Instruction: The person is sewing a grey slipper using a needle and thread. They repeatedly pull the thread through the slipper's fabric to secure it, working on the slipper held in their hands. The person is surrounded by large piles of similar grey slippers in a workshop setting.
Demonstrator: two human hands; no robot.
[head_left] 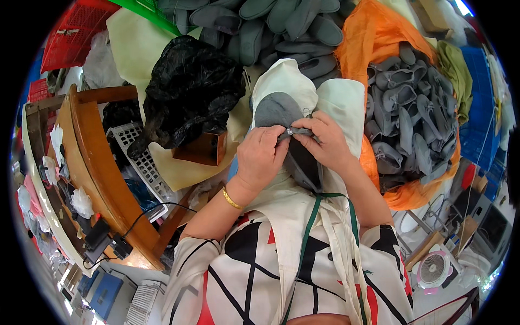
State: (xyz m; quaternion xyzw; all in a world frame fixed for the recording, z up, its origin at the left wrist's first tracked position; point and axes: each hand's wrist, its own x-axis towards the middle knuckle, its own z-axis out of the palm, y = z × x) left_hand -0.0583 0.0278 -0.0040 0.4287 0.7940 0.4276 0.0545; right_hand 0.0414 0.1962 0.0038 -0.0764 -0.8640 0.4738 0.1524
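The central shoe [276, 110] is showing matt cloth, the upper-left black bag [189, 78] is gleaming like crinkled plastic, and the curved panel [97, 162] at left is displaying smooth, glossy wood.

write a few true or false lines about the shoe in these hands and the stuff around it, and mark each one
1. The left hand and right hand both grip the strap of a grey shoe. True.
2. The gold-coloured bracelet is on the right arm. False: it is on the left arm.
3. An orange sack to the right of the hands holds grey shoes. True.
4. The black plastic bag lies right of the hands. False: it lies left of them.
5. A white-and-pink fan shows at the lower right. True.
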